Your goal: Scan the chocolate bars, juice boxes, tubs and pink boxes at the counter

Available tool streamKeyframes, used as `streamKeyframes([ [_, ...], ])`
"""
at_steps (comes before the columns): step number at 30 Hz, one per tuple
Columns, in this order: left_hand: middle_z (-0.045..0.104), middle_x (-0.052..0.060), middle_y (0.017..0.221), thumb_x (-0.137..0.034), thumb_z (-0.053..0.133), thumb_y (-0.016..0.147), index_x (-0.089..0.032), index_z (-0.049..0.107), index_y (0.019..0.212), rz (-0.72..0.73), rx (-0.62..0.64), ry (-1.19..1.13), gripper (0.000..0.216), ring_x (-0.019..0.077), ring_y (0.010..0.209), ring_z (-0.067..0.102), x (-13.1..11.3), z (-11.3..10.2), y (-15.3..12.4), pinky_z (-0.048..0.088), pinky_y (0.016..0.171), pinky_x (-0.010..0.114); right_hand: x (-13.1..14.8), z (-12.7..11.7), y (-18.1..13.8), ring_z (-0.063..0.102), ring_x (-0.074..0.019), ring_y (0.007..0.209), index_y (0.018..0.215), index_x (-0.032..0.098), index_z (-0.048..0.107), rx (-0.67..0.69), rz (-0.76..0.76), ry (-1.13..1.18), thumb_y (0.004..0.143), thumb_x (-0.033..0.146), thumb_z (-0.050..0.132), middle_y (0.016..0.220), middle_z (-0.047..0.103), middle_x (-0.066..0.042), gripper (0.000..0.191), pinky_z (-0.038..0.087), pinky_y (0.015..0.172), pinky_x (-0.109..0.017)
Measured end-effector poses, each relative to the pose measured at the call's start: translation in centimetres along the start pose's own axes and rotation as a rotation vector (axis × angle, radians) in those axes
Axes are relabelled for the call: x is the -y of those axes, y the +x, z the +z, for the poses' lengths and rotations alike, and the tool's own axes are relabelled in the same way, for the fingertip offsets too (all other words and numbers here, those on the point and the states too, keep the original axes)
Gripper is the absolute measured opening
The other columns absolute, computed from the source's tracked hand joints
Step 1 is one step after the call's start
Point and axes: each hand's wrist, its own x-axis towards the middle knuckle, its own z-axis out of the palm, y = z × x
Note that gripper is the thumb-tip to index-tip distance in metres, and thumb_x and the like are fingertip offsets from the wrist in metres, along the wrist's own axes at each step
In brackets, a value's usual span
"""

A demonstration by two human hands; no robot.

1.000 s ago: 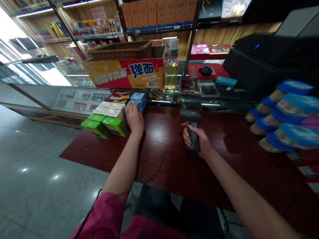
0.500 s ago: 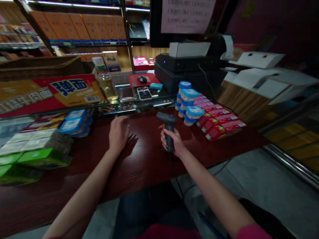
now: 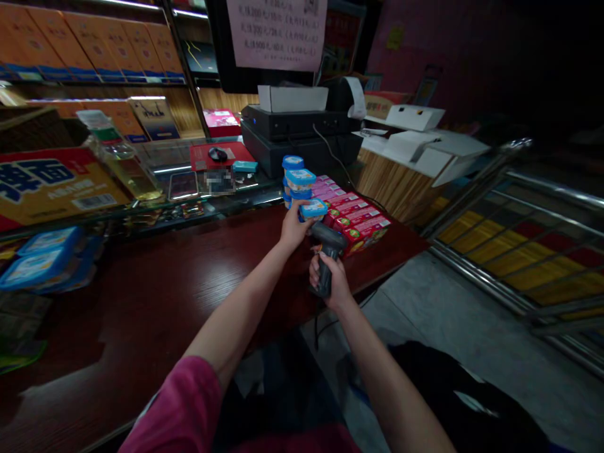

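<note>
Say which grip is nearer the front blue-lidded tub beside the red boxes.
Left: the left grip holds the tub by its left end; the right grip holds the scanner on the near side, apart.

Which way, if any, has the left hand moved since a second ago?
Yes: the left hand moved rightward along the brown counter, from the left-side tubs to a blue-lidded tub beside the red boxes.

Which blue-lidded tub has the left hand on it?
The front tub beside the red boxes: the left hand touches its left side; its neighbours stand farther back.
</note>
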Motion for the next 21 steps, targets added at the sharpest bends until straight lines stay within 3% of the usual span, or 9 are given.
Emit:
streamKeyframes([
  [2, 0.071, 0.007, 0.127, -0.018, 0.085, 0.074, -0.023, 0.068, 0.116, -0.013, -0.066, -0.135, 0.046, 0.0291, 0.127, 0.064, -0.3, -0.5, -0.5, 0.049, 0.114, 0.042, 0.1, -0.2, 0.1, 0.042, -0.0075, 0.041, 0.101, 0.024, 0.056, 0.007, 0.018, 0.015, 0.077, 0.043, 0.083, 0.061, 0.054, 0.010, 0.041, 0.037, 0.034, -0.018],
  [4, 0.072, 0.007, 0.126, -0.025, 0.088, 0.075, -0.024, 0.068, 0.118, -0.048, -0.109, -0.313, 0.047, 0.0271, 0.124, 0.067, -0.8, -2.4, -1.5, 0.049, 0.113, 0.039, 0.4, -0.5, 0.1, 0.041, -0.0075, 0.041, 0.097, 0.024, 0.054, 0.032, 0.048, 0.012, 0.077, 0.043, 0.083, 0.062, 0.054, 0.009, 0.040, 0.035, 0.034, -0.017],
  [6, 0.074, 0.006, 0.128, -0.032, 0.086, 0.081, -0.027, 0.067, 0.126, -0.144, -0.119, -0.510, 0.049, 0.0241, 0.123, 0.069, -1.4, -5.5, -2.8, 0.050, 0.113, 0.038, 0.5, -0.5, 0.2, 0.042, -0.0079, 0.042, 0.097, 0.024, 0.054, 0.077, 0.092, -0.013, 0.078, 0.041, 0.082, 0.062, 0.054, 0.009, 0.038, 0.035, 0.034, -0.017],
  [9, 0.075, 0.005, 0.131, -0.035, 0.082, 0.088, -0.029, 0.068, 0.126, -0.326, -0.141, -0.679, 0.041, 0.0207, 0.123, 0.071, -2.3, -11.9, -5.3, 0.050, 0.113, 0.039, 0.0, 0.7, 0.6, 0.043, -0.0081, 0.042, 0.101, 0.024, 0.057, 0.155, 0.179, -0.053, 0.080, 0.040, 0.082, 0.063, 0.054, 0.009, 0.037, 0.035, 0.035, -0.017],
  [15, 0.078, 0.006, 0.127, -0.032, 0.079, 0.092, -0.024, 0.073, 0.118, -0.444, -0.270, -0.653, 0.028, 0.0192, 0.117, 0.075, -3.2, -25.2, -11.0, 0.052, 0.115, 0.038, -4.9, 8.4, 3.2, 0.043, -0.0078, 0.044, 0.106, 0.020, 0.062, 0.424, 0.404, -0.037, 0.085, 0.039, 0.078, 0.064, 0.055, 0.008, 0.033, 0.035, 0.036, -0.018],
  [18, 0.078, 0.007, 0.128, -0.035, 0.081, 0.089, -0.022, 0.073, 0.117, -0.447, -0.287, -0.646, 0.032, 0.0203, 0.120, 0.074, -3.3, -29.4, -13.1, 0.052, 0.117, 0.037, -8.0, 12.8, 5.1, 0.043, -0.0080, 0.043, 0.106, 0.019, 0.062, 0.529, 0.493, -0.012, 0.084, 0.041, 0.078, 0.063, 0.054, 0.008, 0.035, 0.034, 0.036, -0.018],
  [21, 0.077, 0.009, 0.130, -0.047, 0.077, 0.091, -0.021, 0.073, 0.115, -0.456, -0.336, -0.662, 0.035, 0.0222, 0.125, 0.072, -2.8, -32.0, -13.9, 0.053, 0.117, 0.036, -10.5, 16.2, 7.0, 0.042, -0.0075, 0.043, 0.106, 0.018, 0.062, 0.586, 0.566, 0.014, 0.086, 0.040, 0.076, 0.063, 0.053, 0.009, 0.033, 0.032, 0.037, -0.018],
])
